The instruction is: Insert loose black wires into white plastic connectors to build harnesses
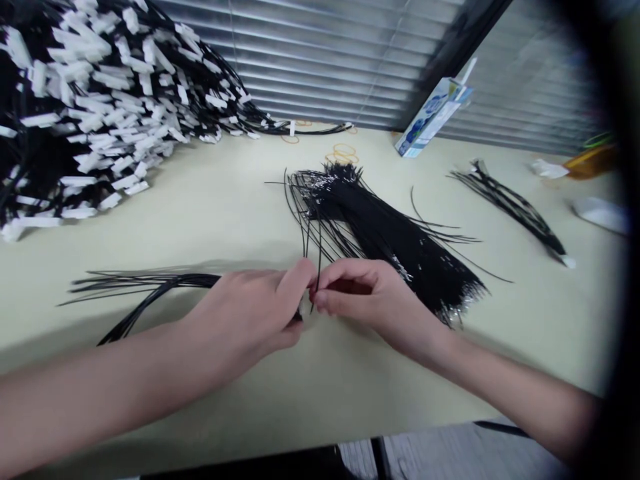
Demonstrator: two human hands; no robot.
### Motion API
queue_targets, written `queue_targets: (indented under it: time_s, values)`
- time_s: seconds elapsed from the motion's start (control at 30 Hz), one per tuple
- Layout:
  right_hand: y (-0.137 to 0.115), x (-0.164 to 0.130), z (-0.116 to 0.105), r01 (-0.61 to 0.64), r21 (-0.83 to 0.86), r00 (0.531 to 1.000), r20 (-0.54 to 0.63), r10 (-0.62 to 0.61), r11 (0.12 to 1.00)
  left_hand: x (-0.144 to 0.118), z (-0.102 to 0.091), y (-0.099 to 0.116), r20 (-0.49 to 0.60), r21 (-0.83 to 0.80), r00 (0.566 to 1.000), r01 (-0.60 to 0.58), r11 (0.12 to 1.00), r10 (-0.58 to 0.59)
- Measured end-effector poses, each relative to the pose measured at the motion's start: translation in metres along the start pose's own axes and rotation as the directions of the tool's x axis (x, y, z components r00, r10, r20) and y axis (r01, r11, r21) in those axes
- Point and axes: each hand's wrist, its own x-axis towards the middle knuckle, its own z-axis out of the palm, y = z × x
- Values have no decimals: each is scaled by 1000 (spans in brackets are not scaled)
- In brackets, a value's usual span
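My left hand (255, 303) is closed around a bundle of black wires (187, 281), whose loose ends trail out to the left over the table. The end of the bundle at my fingertips is mostly hidden. Close beside it, my right hand (363, 290) pinches a single thin black wire (319, 250) between thumb and forefinger. That wire runs upward past the fingers. Just behind my right hand lies a thick pile of black wires (373, 223) with shiny metal tips, several strands straying from its sides.
A large heap of black cables with white connectors (100, 113) fills the back left. Yellow rubber bands (343, 154) lie near the blinds (320, 53). At the right are a blue-and-white drink carton (433, 117), another wire bundle (520, 213) and a white object (600, 215). The table's front edge (300, 451) is near.
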Motion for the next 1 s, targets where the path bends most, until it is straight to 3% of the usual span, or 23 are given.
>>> queue_targets:
  time_s: [0.13,0.37,1.0]
  values:
    - [6,0,3,171,-176,975,-110,-192,969,-1,2,-1,-10,-14,1000,3,1000,-3]
    - [19,-1,3,223,-349,958,-92,-270,910,-2,4,-1,-20,-26,1000,-9,1000,8]
    - [15,-2,7,336,-647,904,16,-428,685,-2,7,-4,-127,6,990,-54,999,55]
